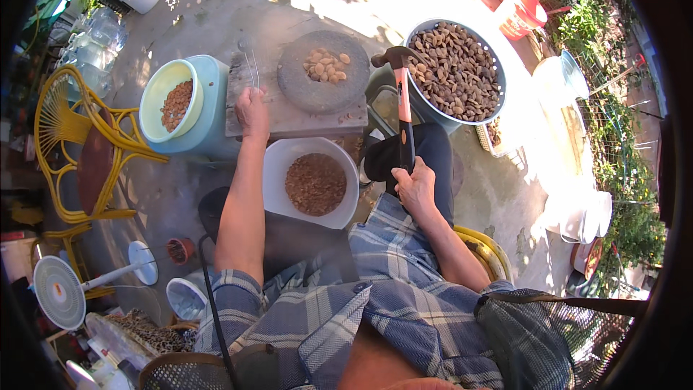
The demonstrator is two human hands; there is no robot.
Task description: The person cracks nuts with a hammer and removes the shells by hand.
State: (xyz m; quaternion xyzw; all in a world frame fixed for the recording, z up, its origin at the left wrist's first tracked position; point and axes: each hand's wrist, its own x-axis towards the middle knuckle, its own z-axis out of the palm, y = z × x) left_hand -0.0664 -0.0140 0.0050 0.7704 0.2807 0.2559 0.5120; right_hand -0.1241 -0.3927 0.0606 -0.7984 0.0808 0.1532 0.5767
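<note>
My left hand point(252, 114) grips a slim metal utensil point(252, 65) with two thin arms and a rounded end, over the left side of a worn wooden board point(241, 125). A round, flat grey stone point(292, 86) rests on that board, with several pale almond-like nuts in their shells point(326, 66) on top. In my right hand point(416, 187) is a claw hammer point(403, 97), held by its black and orange handle above my knee. Its head is up between the stone and a colander point(502, 92) heaped with brown unshelled nuts point(455, 73).
Between my legs sits a white tub point(275, 184) of broken shells point(315, 184). At left, a pale yellow bowl point(151, 103) of brown kernels point(176, 105) rests on a blue container point(216, 97). A yellow cane chair point(65, 130) and white fan point(60, 292) stand further left.
</note>
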